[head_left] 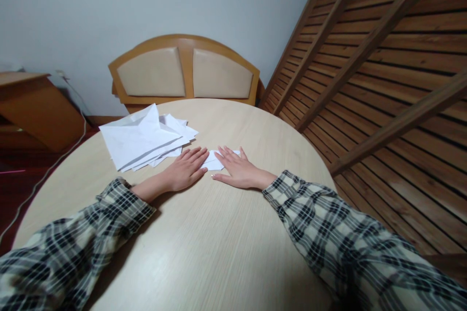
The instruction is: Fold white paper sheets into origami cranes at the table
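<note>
A small folded piece of white paper [213, 162] lies flat on the round table [204, 238], partly covered by my hands. My left hand [185, 169] rests palm down over its left end, fingers stretched out. Over the right end my right hand [239, 169] lies flat too, with its fingers extended and the thumb apart. Both ends of the paper are hidden under the fingers. Just beyond my left hand sits a loose stack of creased white paper sheets [140, 137].
A wooden headboard with two pale padded panels [151, 73] stands behind the table against the wall. Wooden slats [383, 73] lean along the right side. To the left are a brown cabinet [40, 112] and a cable [47, 174] running down to the floor.
</note>
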Available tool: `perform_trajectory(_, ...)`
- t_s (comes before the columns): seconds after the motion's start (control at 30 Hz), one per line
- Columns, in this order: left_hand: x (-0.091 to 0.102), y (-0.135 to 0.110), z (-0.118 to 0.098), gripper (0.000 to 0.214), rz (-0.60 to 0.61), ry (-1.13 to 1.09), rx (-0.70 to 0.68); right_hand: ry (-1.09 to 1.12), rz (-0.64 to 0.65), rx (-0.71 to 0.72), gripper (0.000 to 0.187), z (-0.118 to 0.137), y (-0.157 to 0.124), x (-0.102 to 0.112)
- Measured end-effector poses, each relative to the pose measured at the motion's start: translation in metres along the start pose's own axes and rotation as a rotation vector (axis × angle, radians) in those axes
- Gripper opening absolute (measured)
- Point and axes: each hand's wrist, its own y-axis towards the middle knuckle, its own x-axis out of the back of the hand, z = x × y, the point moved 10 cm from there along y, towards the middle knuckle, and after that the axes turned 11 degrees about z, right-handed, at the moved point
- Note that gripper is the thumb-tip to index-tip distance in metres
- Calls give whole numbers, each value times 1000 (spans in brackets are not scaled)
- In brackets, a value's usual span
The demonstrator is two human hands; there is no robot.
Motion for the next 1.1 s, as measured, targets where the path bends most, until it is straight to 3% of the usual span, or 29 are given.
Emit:
perform_trajectory(0.33,5,0,0,66,-79,-14,-34,14,-39,-8,88,-2,-1,2)
perform_trajectory(0.6,1,1,1,68,-35,17,-24,23,-30,-13,89,-2,-1,1)
perform_trajectory(1.1,5,0,-2,66,-61,-1,-45,36,-42,-18,87,-6,1,-1)
